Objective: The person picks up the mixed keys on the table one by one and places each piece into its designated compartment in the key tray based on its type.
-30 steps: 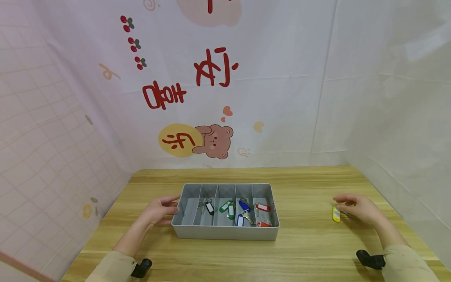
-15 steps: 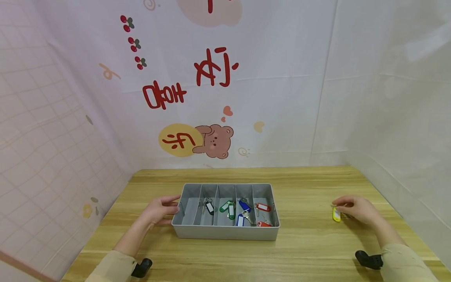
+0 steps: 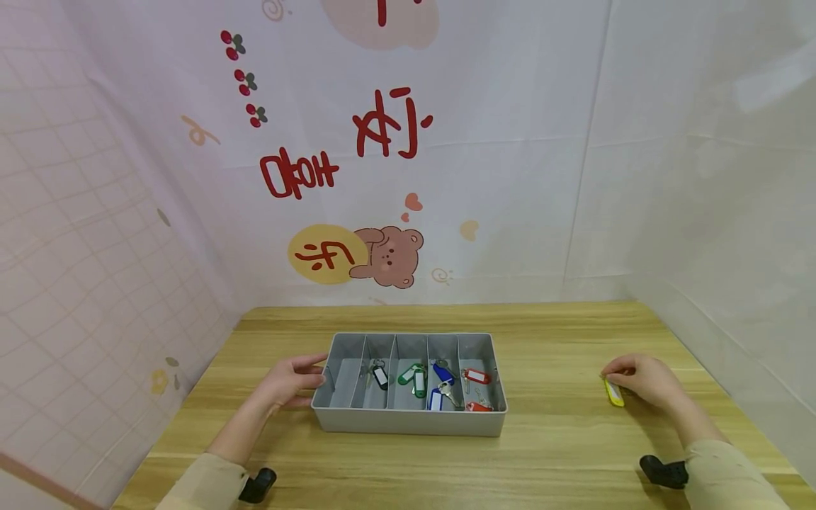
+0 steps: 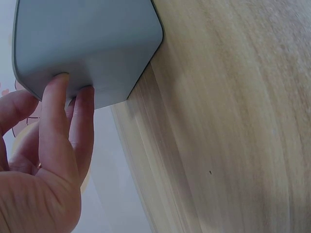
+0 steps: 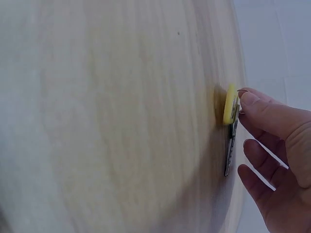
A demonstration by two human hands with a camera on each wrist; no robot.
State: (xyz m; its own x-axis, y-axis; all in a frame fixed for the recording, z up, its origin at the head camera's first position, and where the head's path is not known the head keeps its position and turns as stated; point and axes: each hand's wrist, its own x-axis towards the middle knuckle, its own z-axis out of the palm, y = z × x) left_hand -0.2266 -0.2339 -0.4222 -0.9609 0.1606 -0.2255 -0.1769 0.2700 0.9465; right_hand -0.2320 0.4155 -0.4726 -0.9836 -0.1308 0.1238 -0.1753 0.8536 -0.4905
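In the head view a grey divided box (image 3: 408, 422) stands on the table, with several tagged keys in its compartments. My left hand (image 3: 293, 381) is at its left end. Fingertips touch the outer end wall (image 4: 97, 53) in the left wrist view, the fingers fairly straight. Out to the right, my right hand (image 3: 650, 380) pinches a key with a yellow tag (image 3: 614, 393) by its ring, between thumb and forefinger. The yellow tag (image 5: 230, 104) and the metal key (image 5: 230, 150) dangle from the fingertips, close to the tabletop; the other fingers are loosely bent.
Inside the box lie a black tag (image 3: 380, 377), green tags (image 3: 418, 384), blue tags (image 3: 443, 372) and red tags (image 3: 477, 376), each colour in its own compartment. The leftmost compartment shows no tag. Printed cloth (image 3: 510, 177) hangs behind the wooden table (image 3: 561, 439).
My right fingers have closed on the yellow-tagged key, and the tag has tilted and shifted slightly right. My left hand and the box stay put.
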